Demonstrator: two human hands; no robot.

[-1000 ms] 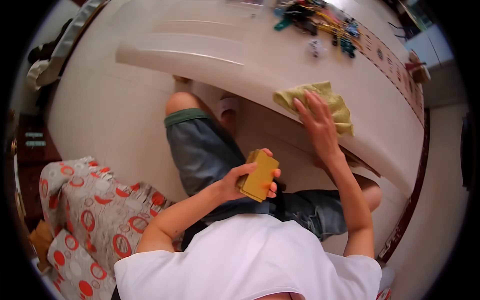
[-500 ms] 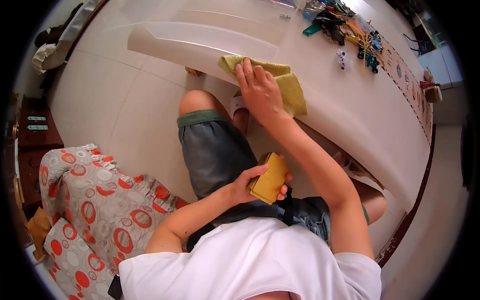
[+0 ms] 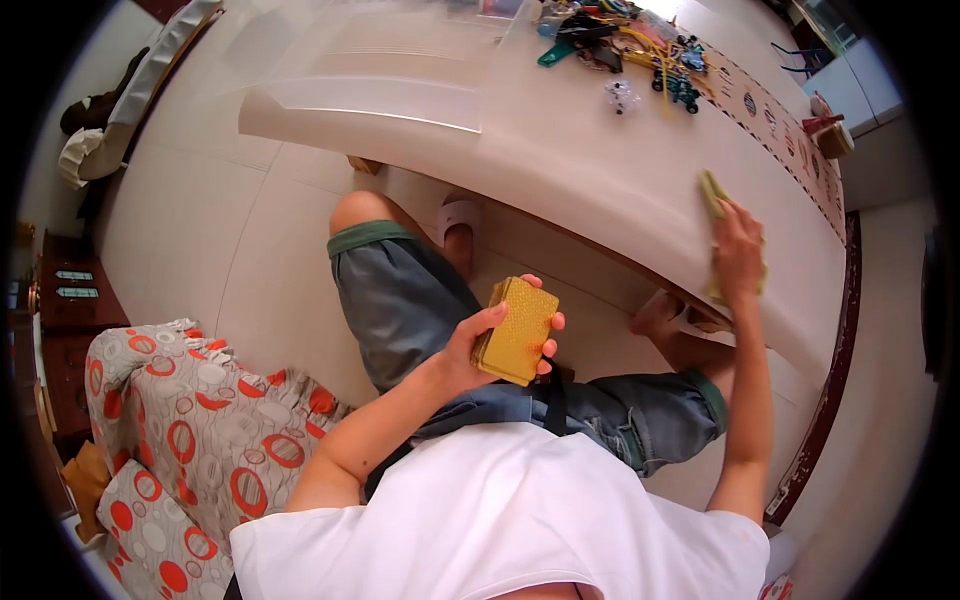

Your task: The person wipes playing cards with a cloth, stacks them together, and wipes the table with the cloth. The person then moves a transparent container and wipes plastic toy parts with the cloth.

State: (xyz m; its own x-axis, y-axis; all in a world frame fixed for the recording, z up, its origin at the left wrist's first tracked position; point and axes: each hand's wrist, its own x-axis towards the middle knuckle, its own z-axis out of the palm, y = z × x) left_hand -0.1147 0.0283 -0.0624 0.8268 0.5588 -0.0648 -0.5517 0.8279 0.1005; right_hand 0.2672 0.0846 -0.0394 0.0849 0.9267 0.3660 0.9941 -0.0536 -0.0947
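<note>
A gold-coloured deck of cards (image 3: pixel 522 330) is gripped in my left hand (image 3: pixel 472 350), above my lap, with the thumb on one side and the fingertips curled round the other. On the right part of the white-covered table (image 3: pixel 600 190), my right hand (image 3: pixel 738 250) holds a yellow-green cloth (image 3: pixel 716 196) against the surface near the front edge. The hand hides much of the cloth, which sticks out past the fingers on the far side.
A pile of small toys and coloured parts (image 3: pixel 620 40) lies at the table's far side, with a small clear figure (image 3: pixel 621 96) nearby. Clear plastic sheeting (image 3: pixel 390 95) covers the left part. A seat with a circle-patterned cover (image 3: pixel 220 430) stands at my left.
My right hand has slid the cloth across the table to the right. My left hand still holds the deck, slightly higher and further left. The view has shifted right.
</note>
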